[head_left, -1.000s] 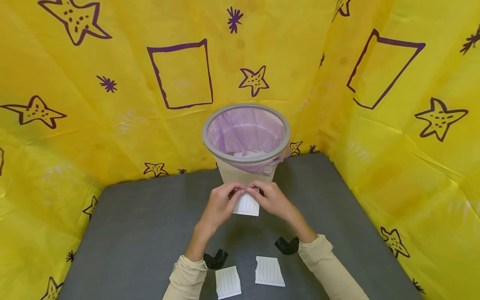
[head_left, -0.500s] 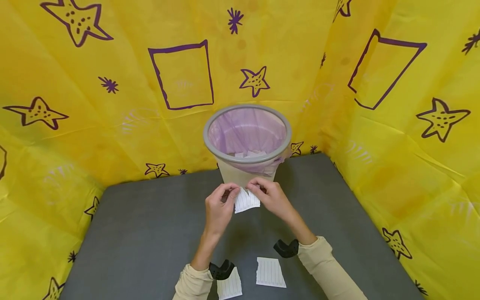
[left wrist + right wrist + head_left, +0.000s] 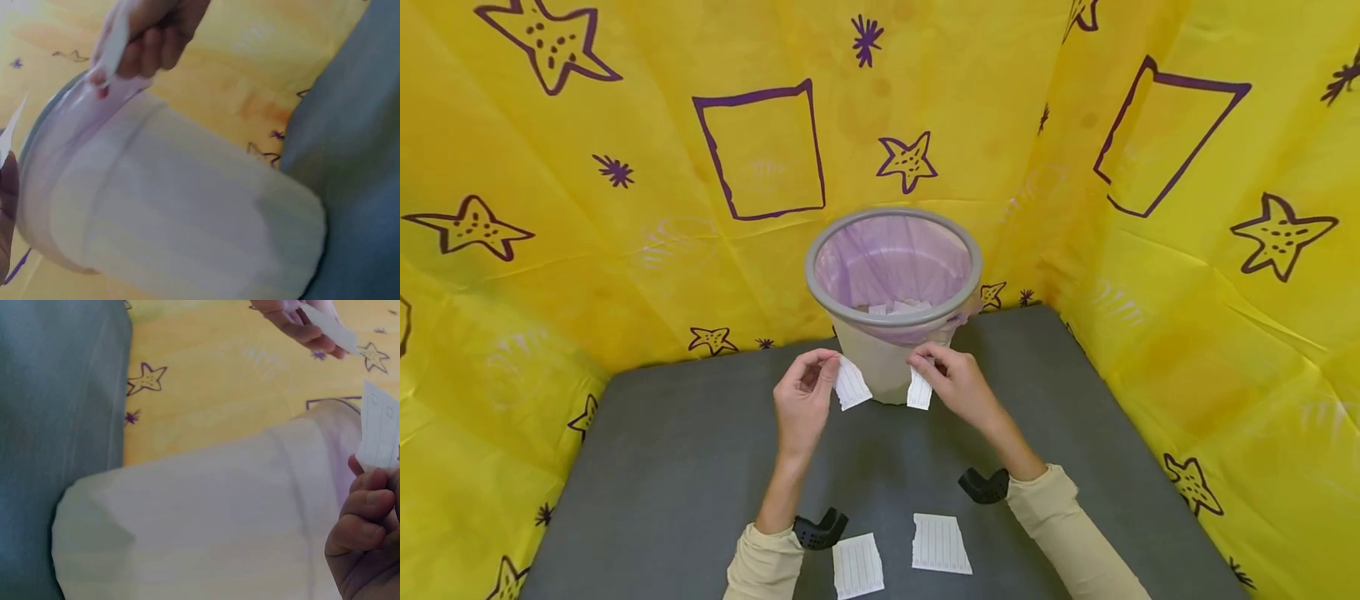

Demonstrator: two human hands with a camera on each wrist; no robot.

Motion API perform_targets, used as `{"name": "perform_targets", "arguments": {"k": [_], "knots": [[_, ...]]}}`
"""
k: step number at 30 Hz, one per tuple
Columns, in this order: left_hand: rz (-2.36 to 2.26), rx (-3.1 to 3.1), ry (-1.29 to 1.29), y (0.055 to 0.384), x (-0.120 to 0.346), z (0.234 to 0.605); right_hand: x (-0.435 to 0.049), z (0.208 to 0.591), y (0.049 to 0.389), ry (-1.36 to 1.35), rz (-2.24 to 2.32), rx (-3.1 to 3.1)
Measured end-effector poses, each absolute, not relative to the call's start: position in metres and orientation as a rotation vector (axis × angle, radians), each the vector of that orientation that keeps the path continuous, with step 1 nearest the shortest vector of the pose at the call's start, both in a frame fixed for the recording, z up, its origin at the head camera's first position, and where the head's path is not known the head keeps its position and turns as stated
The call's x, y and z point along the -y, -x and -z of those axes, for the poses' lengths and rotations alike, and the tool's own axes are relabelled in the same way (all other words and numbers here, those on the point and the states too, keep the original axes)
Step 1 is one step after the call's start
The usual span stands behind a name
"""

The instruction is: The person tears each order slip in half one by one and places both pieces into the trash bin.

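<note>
head view on my remote screen shows the left hand point(image 3: 803, 400) with its grip pinched on the wide scrap point(image 3: 853, 385), thumb and fingertips at one upper corner. from that grip the paper slants down and toward the right hand point(image 3: 958, 387), most of its lined face free. the right hand's grip pinches the narrow scrap point(image 3: 919, 390) near its top, and the paper hangs almost straight down below the fingertips. i see the two scraps well apart, the wall of the bin point(image 3: 886, 350) showing between them. right wrist view gives me the narrow scrap jutting out past the fingers, small printed squares near its free edge.

nearer the person, i make out one torn sheet point(image 3: 859, 567) and a second torn sheet point(image 3: 941, 543), both lined, lying near each other on the grey counter point(image 3: 700, 450). inside the bin, white paper bits point(image 3: 904, 307) lie low in the purple liner point(image 3: 887, 258). behind it i have the yellow cloth point(image 3: 760, 158) with its drawn stars.
</note>
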State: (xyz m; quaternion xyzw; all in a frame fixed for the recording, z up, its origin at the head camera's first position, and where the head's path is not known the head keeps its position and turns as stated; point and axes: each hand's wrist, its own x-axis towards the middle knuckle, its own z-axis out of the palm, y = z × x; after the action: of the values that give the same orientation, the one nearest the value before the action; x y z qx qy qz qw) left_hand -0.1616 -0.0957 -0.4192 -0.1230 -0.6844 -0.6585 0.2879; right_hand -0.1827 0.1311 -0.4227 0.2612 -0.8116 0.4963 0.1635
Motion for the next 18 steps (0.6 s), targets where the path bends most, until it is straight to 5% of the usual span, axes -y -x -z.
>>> {"name": "perform_targets", "arguments": {"k": [18], "knots": [[1.574,2.335,0.053,0.189,0.18,0.379,-0.257,0.407,0.225,-0.554,-1.187,2.459]]}}
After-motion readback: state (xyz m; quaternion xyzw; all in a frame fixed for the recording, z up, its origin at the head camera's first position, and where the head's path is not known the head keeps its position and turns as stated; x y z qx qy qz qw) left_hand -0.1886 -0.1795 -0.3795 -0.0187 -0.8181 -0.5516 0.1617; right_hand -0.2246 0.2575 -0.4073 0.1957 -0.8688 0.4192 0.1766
